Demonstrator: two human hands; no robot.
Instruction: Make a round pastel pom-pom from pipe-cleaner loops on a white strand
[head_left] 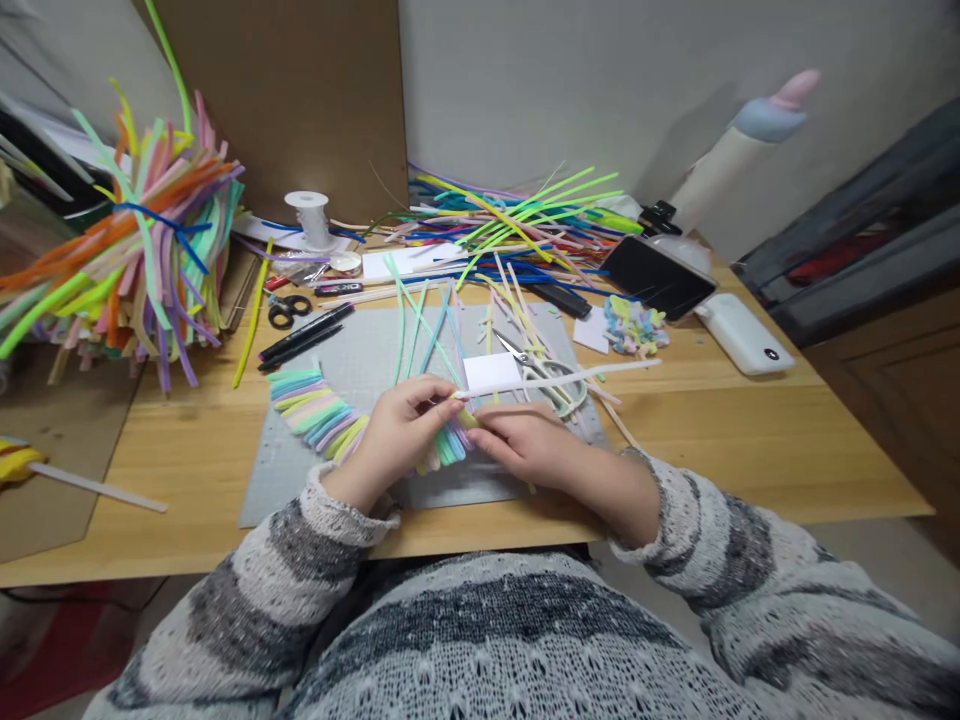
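My left hand [397, 425] and my right hand [529, 445] meet over a grey cutting mat [300, 480]. Both are closed on a garland of folded pastel pipe-cleaner loops [319, 410], which curves away to the left across the mat. A long white pipe cleaner [570, 377] is pinched between the fingers of both hands and runs out to the right. A small white card [491, 372] and light-handled scissors [551, 378] lie just beyond my fingers.
Loose coloured pipe cleaners [517, 225] are heaped at the back of the wooden desk, with a tied bundle [142, 250] at the left. Also there: a thread spool [309, 215], black markers [304, 335], small black scissors [289, 310], a dark phone [656, 275], a white power bank [742, 335].
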